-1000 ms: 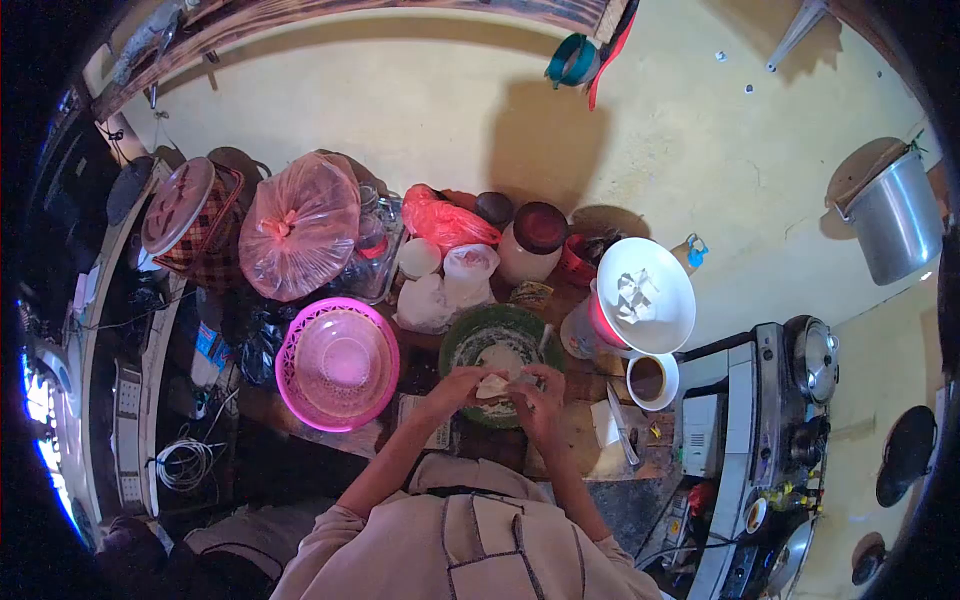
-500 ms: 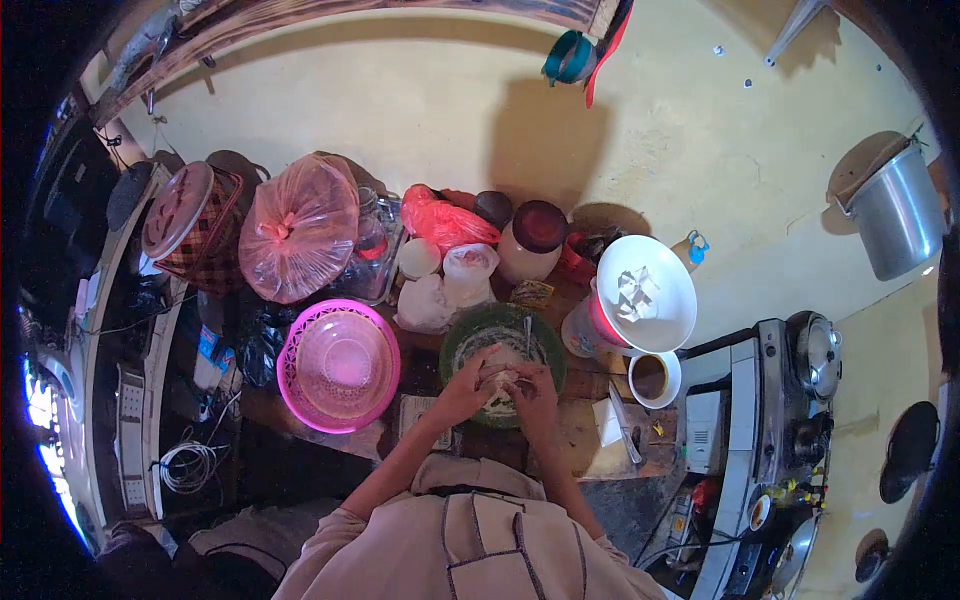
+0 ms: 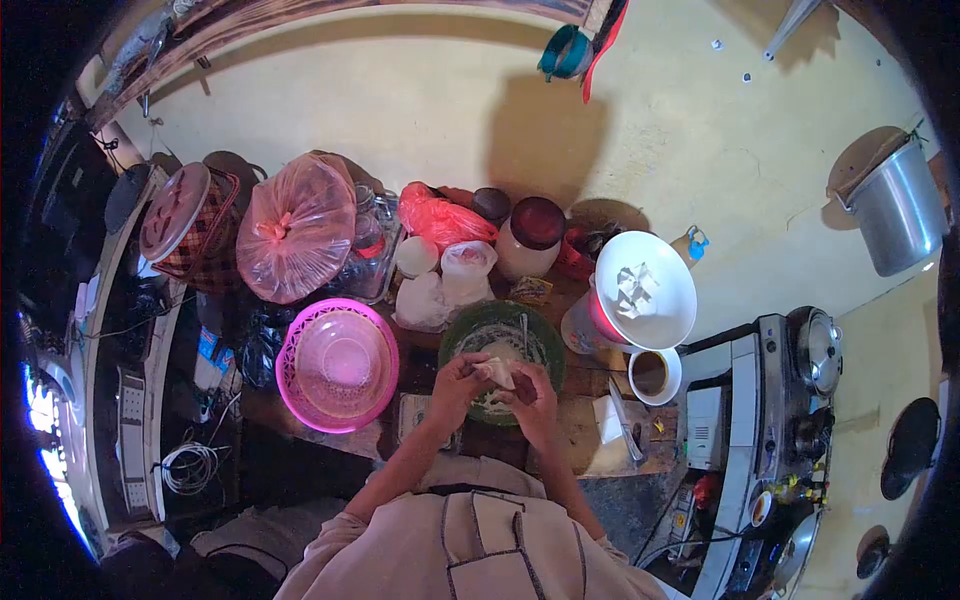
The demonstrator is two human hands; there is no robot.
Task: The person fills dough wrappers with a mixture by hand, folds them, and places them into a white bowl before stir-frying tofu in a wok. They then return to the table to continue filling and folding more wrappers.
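Observation:
Above the green bowl, both hands hold a piece of pale dough between them. My left hand pinches its left side, and my right hand has its fingers closed on the right side. More whitish dough or flour mixture coats the inside of the bowl, where a spoon leans at the back. The hands partly hide the bowl's front.
A pink basket stands left of the bowl. Behind are plastic bags and a red-lidded jar. A white bowl, a cup of brown liquid and a knife lie right, before the stove.
The hands have spread slightly apart and the dough piece now shows stretched between their fingertips, raised above the bowl.

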